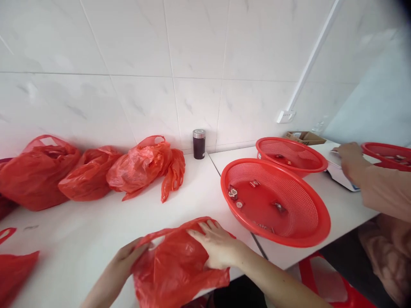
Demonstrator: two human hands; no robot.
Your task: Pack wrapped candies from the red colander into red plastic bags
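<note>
A red plastic bag (175,267) lies on the white table (96,231) at its near edge. My right hand (215,244) rests flat on top of the bag with its fingers spread. My left hand (128,256) grips the bag's left edge, its fingers curled into the plastic. To the right, a big red mesh basket (305,214) holds a few small wrapped pieces. It sits just past my right hand.
Three filled red bags (90,171) line the tiled wall, and another red bag (13,265) lies at the left edge. A dark jar (199,144) stands by the wall. Behind are a second red basket (292,156) and a third (388,154). Another person's hand (351,160) reaches over a white scale (340,176).
</note>
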